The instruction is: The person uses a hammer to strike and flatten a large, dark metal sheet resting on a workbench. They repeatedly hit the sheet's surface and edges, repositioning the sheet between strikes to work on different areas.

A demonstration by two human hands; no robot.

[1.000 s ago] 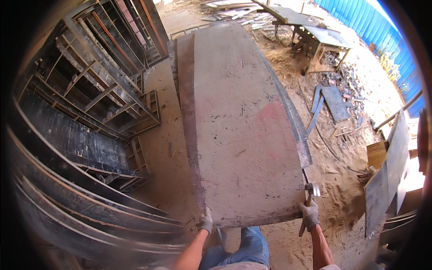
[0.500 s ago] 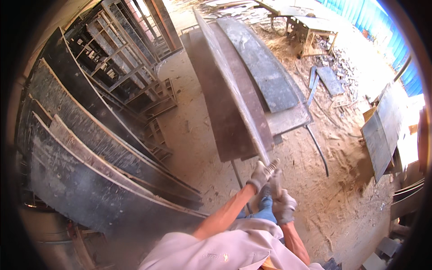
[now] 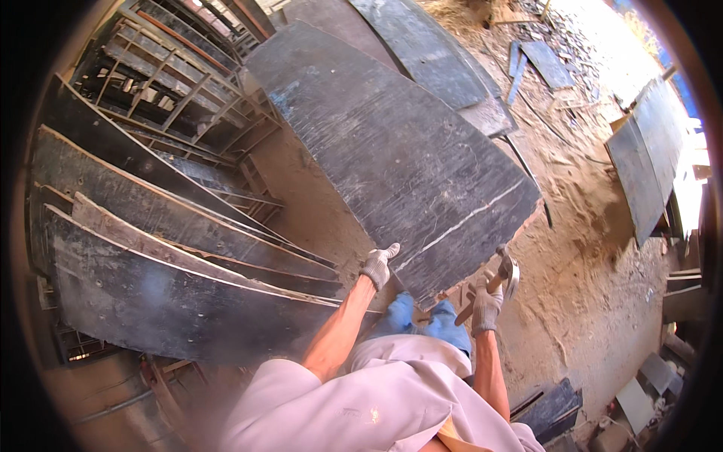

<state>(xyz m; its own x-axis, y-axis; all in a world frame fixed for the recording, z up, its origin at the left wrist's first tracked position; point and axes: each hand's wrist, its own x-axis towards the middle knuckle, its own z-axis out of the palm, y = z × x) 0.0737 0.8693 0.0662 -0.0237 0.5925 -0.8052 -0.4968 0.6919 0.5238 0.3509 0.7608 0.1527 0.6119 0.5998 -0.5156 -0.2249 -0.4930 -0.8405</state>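
Note:
A large dark sheet of board (image 3: 392, 143), scuffed and crossed by a pale line near its close end, lies almost face up in front of me. My left hand (image 3: 379, 267), in a grey work glove, grips its left edge close to the near corner, thumb over the top face. Also gloved, my right hand (image 3: 487, 307) is closed round the handle of a hammer (image 3: 510, 274), just off the board's near right edge. The curved metal head sticks up past my fingers. My left fingertips are hidden under the board.
More boards (image 3: 422, 53) lie on a metal-legged stand beyond. Long dark boards (image 3: 188, 301) lean on edge at my left, with metal frames (image 3: 177, 90) behind them. A leaning panel (image 3: 648, 158) stands right on the sandy floor (image 3: 572, 248); scraps (image 3: 640, 399) lie lower right.
The board has tipped from standing on edge to lying nearly flat, its broad face up. My hands have moved apart: the left to its left edge, the right with the hammer rightward.

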